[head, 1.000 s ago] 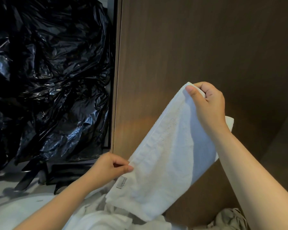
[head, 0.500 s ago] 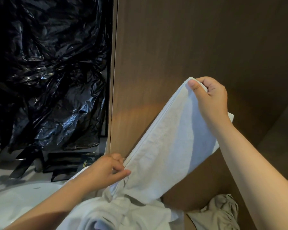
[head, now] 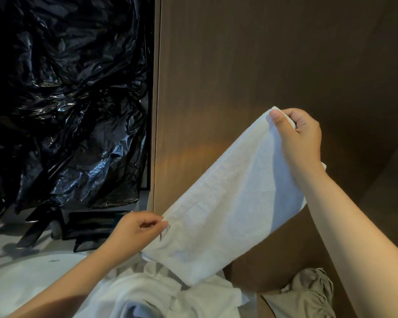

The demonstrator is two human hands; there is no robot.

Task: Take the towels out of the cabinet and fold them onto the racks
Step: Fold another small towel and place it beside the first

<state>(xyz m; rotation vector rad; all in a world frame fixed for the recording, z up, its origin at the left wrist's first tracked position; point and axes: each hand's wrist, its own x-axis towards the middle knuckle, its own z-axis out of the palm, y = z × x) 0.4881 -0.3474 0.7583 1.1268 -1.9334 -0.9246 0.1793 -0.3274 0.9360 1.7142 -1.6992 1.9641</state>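
Our left grip (head: 133,230) pinches the lower corner of the white towel (head: 228,203); the cloth spans up to our right grip (head: 299,136), fingers curled round the top corner. We judge it light, soft, limp: holding both corners of the doubled edge should stop sagging.

White terry cloth in the towel (head: 234,203), matt and softly nubbed, flatter along the woven hem. Dark wood grain on the cabinet panel (head: 262,65), matt and smooth. Thin black plastic sheeting (head: 67,99), glossy, heavily crinkled. Matt, creased beige cloth (head: 308,294) low at right.
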